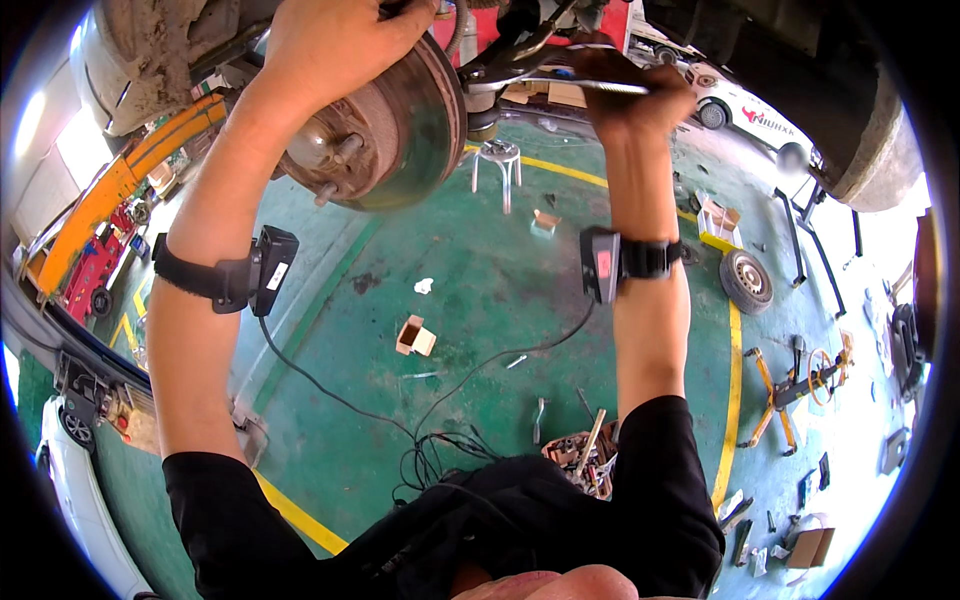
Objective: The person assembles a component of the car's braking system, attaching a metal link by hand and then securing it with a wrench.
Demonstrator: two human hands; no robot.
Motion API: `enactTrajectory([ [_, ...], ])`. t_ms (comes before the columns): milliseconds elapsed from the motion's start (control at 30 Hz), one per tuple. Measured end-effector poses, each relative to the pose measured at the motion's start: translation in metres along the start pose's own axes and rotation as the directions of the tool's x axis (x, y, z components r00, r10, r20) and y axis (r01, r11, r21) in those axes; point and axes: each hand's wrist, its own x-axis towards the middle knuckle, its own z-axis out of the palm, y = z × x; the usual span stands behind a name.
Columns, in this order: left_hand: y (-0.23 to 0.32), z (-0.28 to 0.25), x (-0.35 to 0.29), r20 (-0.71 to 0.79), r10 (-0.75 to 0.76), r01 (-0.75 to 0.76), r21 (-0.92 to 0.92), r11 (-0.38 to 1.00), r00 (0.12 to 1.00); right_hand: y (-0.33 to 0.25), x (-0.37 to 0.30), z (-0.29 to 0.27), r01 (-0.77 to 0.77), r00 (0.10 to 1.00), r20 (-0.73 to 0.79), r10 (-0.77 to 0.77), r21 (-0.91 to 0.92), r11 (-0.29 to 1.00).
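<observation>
Overhead hangs a rusty brake disc (425, 130) with its hub and wheel studs (325, 160). My left hand (345, 45) reaches up in front of the disc's upper part. Its fingers curl around something dark at the top edge, which I cannot make out. To the right of the disc, my right hand (640, 100) is closed around a long, shiny metal hand tool (600, 86). That tool points left toward the suspension parts (490, 80) beside the disc; its exact kind and far end are unclear. Both forearms are raised, each with a strapped-on black device.
Cables (440, 450) from the wrist devices hang before my body. On the green floor are a stool (497, 155), an open cardboard box (414, 337), a box of tools (590, 465), a wheel (746, 281) and a yellow-legged stand (790, 390). An orange lift arm (125, 185) stands left.
</observation>
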Motion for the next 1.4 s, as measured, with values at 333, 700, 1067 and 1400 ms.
enactTrajectory([
  [333, -0.007, 0.010, -0.004, 0.074, -0.076, 0.077, -0.004, 0.997, 0.994, -0.005, 0.000, -0.014, -0.088, 0.977, 0.215, 0.002, 0.391, 0.916],
  [700, -0.015, 0.012, -0.006, 0.064, -0.079, 0.075, 0.064, 0.995, 0.995, 0.012, 0.027, -0.013, -0.215, 0.951, 0.258, 0.169, 0.159, 0.964],
  [1067, -0.007, 0.006, -0.003, 0.126, -0.137, 0.128, 0.071, 0.989, 0.983, -0.007, -0.060, 0.011, 0.437, 0.899, -0.021, -0.438, -0.015, 0.899],
  [1400, -0.020, 0.018, -0.004, -0.052, 0.036, -0.032, 0.077, 0.996, 0.998, 0.010, 0.024, -0.004, -0.257, 0.952, 0.247, 0.179, 0.330, 0.908],
])
